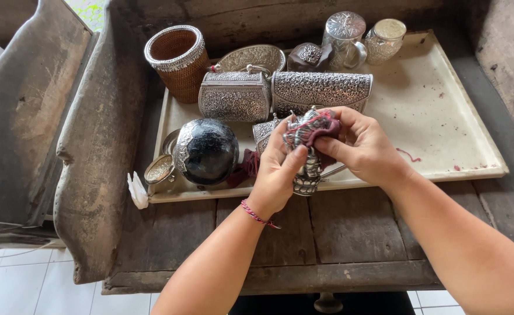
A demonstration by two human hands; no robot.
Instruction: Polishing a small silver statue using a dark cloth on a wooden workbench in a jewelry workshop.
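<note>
Overhead, head view: left hand [277, 175] gripped ornate silver figurine [307, 172] above cream tray [438, 111]; right hand [365, 146] pinched dark red cloth [316, 129] against its top. Polishing judged midway: six other silver pieces on tray lay untouched.

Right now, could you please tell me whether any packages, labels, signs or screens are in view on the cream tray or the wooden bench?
None are in view: no package, label, sign or screen.
The cream rectangular tray on the weathered wooden bench carries only embossed silver boxes and jars.
The left hand and right hand hold an ornate silver figurine and a dark red cloth.
</note>
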